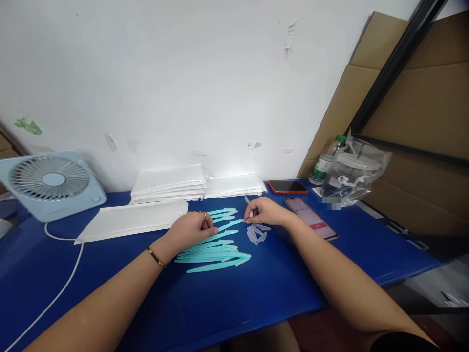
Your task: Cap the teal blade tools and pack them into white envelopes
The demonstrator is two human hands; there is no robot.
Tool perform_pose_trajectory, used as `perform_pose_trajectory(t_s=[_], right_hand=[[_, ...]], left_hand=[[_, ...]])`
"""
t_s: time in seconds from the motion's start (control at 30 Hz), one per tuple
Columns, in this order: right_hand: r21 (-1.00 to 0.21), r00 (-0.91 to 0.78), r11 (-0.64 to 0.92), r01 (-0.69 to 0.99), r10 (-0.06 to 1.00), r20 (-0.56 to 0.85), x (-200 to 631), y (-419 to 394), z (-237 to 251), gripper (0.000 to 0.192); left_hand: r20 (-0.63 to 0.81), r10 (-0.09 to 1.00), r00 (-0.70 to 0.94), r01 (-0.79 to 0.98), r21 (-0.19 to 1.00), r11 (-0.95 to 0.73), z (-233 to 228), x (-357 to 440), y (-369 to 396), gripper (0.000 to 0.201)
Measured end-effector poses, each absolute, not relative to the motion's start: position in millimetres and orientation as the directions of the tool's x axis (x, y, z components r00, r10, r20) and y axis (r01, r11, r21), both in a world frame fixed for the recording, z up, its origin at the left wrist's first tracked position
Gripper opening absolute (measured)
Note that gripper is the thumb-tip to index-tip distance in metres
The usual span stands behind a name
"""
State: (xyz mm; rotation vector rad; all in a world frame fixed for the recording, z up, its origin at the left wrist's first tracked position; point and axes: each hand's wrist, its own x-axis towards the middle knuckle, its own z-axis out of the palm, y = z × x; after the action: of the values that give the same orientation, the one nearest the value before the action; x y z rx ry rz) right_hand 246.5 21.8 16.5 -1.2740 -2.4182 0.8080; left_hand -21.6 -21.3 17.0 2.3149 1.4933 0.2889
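On the blue table (pixel 256 293), turquoise sticks (pixel 216 249) lie fanned between my hands, clear caps (pixel 256 234) just beside them. My left hand (pixel 190 230) rests curled on the sticks; my right hand (pixel 266 211) pinches what may be a cap, too small to tell. Two phones (pixel 311 217) lie near, white packets (pixel 168 183) and a fan (pixel 51 183) behind.

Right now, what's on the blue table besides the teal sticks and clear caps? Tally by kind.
Phones: 2, one red-cased, one with its screen lit
Fans: 1
Water bottles: 1
Clear bags: 1
White packet piles: 3, one stacked, one behind, one front-left
Total: 8
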Motion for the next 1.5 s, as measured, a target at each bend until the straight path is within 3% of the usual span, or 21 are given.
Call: perform_pose_trajectory(t_s=[0.33,0.53,0.7,0.87,1.0,1.13,1.23,1.5], right_hand=[[-0.615,-0.591,0.499,0.61,0.804,0.066,243,22,12,0.017],[-0.627,-0.577,0.445,0.639,0.817,-0.009,244,21,13,0.02],[-0.639,-0.575,0.488,0.594,0.814,0.087,228,17,6,0.021],[-0.539,-0.585,0.589,0.601,0.785,0.205,223,20,7,0.022],[-0.378,-0.396,0.513,0.771,0.851,0.345,235,38,4,0.023],[-0.295,-0.343,0.415,0.861,0.901,0.266,243,52,0,0.018],[-0.348,-0.35,0.405,0.846,0.913,0.211,248,50,4,0.016],[-0.466,-0.521,0.496,0.733,0.849,0.084,272,37,17,0.013]], left_hand=[[0.009,0.915,0.404,0.831,0.414,-0.371,15,-20,-19,0.028],[0.066,0.898,0.434,0.836,0.342,-0.429,14,-23,-17,0.023],[0.079,0.882,0.464,0.817,0.348,-0.46,10,-21,-13,0.022],[0.081,0.882,0.464,0.814,0.354,-0.46,10,-21,-13,0.023],[0.105,0.879,0.465,0.806,0.36,-0.47,20,-22,-20,0.026],[-0.005,0.843,0.538,0.771,0.406,-0.49,28,-21,-27,0.028],[-0.08,0.826,0.558,0.768,0.428,-0.477,28,-21,-28,0.026],[-0.039,0.854,0.518,0.77,0.457,-0.446,25,-20,-27,0.025]])
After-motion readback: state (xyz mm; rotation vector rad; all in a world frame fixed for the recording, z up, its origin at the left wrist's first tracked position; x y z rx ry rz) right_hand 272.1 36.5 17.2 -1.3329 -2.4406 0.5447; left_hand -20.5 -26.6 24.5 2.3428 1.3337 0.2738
